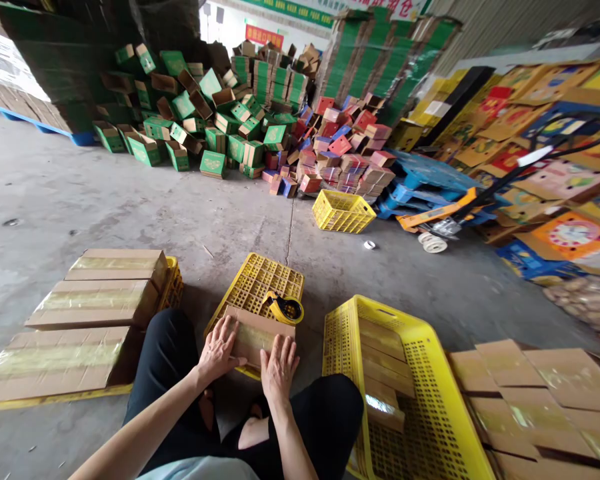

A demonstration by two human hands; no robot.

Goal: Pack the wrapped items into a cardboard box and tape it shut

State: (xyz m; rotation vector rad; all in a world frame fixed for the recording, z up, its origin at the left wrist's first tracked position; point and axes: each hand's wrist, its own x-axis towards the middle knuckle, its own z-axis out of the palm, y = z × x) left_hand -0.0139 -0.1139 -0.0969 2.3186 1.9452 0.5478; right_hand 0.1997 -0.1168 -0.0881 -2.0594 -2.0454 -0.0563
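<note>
A small cardboard box (pixel 257 337) with clear tape along its top lies on an upturned yellow crate (pixel 260 273) between my knees. My left hand (pixel 220 348) rests with fingers spread on the box's left end. On its right end, my right hand (pixel 279 367) lies flat, fingers apart. A tape dispenser (pixel 285 309) with a yellow rim sits on the crate just beyond the box, close to the right hand. To my right, a yellow crate (pixel 430 387) holds several taped cardboard boxes (pixel 385 373).
Larger taped boxes (pixel 95 303) lie on a crate at my left. Flat-topped cartons (pixel 545 393) stand at far right. Ahead are a yellow crate (pixel 343 211), a white tape roll (pixel 369 245), a pallet jack (pixel 445 220), blue pallets (pixel 425 177) and heaped green boxes (pixel 213 164).
</note>
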